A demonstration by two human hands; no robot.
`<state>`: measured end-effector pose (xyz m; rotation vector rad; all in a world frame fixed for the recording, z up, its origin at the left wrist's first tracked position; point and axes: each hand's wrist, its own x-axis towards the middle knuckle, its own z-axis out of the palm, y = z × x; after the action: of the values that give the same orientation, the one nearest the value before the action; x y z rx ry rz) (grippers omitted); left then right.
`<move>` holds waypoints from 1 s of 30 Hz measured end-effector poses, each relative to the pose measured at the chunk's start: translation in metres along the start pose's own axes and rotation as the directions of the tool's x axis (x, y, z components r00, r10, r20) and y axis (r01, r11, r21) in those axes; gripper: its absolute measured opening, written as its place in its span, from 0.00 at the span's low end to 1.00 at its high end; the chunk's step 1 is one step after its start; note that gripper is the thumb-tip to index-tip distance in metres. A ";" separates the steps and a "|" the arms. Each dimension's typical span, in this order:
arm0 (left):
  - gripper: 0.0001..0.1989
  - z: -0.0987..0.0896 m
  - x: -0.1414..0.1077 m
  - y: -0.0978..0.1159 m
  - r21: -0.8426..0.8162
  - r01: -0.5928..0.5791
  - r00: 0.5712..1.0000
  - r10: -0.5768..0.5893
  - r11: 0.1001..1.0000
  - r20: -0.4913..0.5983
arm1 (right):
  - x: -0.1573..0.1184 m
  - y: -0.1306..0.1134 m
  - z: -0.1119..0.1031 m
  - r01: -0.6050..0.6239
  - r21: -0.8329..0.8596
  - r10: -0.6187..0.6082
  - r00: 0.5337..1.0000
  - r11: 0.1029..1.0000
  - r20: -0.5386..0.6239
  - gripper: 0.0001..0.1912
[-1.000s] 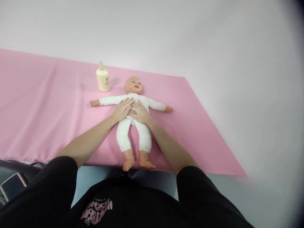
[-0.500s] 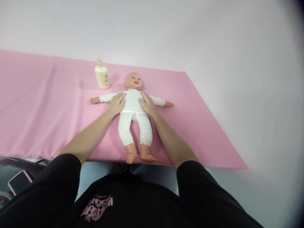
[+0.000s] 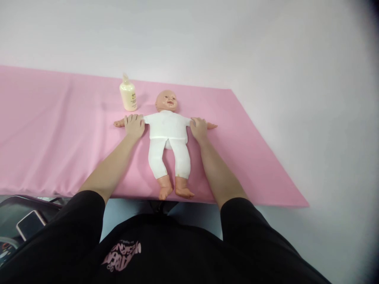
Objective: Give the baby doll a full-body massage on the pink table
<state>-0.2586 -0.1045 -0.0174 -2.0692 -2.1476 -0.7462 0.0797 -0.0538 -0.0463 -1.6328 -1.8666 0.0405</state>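
Observation:
A baby doll (image 3: 168, 125) with a bare head and a white cloth body lies on its back, arms stretched out to both sides and feet towards me. My left hand (image 3: 134, 125) is wrapped over the doll's sleeved arm on the left, leaving its small hand showing beyond my fingers. Over the opposite arm, my right hand (image 3: 199, 128) is closed in the same way, near the doll's wrist. The undersides of both grips are hidden. Beyond my left hand stands a pale yellow pump bottle (image 3: 129, 96), upright and apart from the doll.
The doll lies on a table with a pink cover (image 3: 74, 118), wrinkled on the left, whose near edge runs just past the doll's feet. At lower left, a phone (image 3: 31, 225) rests on a dark surface. A white wall (image 3: 189, 39) is behind.
Both hands have slid outward from the sides of the doll's chest onto its arms, and their fingers now curl over them. Doll and bottle stay in place.

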 end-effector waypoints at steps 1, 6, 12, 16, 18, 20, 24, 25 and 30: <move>0.26 0.001 0.000 0.001 0.005 -0.003 1.000 0.003 1.000 -0.001 | 0.001 -0.002 -0.001 -0.013 0.003 0.013 1.000 1.000 0.021 0.26; 0.25 0.003 0.000 0.002 -0.028 -0.014 1.000 0.014 1.000 0.006 | 0.008 -0.035 -0.004 0.012 0.133 -0.040 0.977 0.991 0.208 0.30; 0.23 0.007 0.001 -0.002 -0.059 -0.030 0.999 0.029 0.998 -0.022 | -0.014 -0.111 -0.015 0.303 0.281 -0.402 0.805 0.911 0.436 0.29; 0.23 0.011 0.002 -0.004 -0.056 -0.037 0.999 0.035 0.998 -0.026 | -0.043 -0.145 -0.037 0.458 0.338 -0.568 0.627 0.822 0.534 0.25; 0.24 0.012 0.002 -0.004 -0.052 -0.034 0.999 0.033 0.998 -0.020 | -0.059 -0.153 -0.049 0.464 0.367 -0.589 0.577 0.806 0.566 0.24; 0.24 0.011 0.001 -0.003 -0.049 -0.033 0.999 0.032 0.998 -0.021 | -0.077 -0.158 -0.062 0.436 0.392 -0.585 0.575 0.810 0.572 0.25; 0.24 0.007 0.000 0.000 -0.054 -0.025 1.000 0.025 0.998 -0.004 | -0.113 -0.170 -0.081 0.502 0.481 -0.694 0.478 0.718 0.538 0.24; 0.24 0.006 0.000 0.001 -0.055 -0.024 1.000 0.024 0.998 0.000 | -0.119 -0.172 -0.084 0.503 0.484 -0.694 0.451 0.717 0.561 0.24; 0.24 0.004 -0.001 0.002 -0.067 -0.022 1.000 0.023 0.997 0.007 | -0.098 -0.162 -0.068 0.437 0.429 -0.612 0.595 0.791 0.522 0.29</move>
<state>-0.2553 -0.1038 -0.0203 -2.1280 -2.1276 -0.8202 -0.0283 -0.2040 0.0330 -0.8472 -2.6762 0.6392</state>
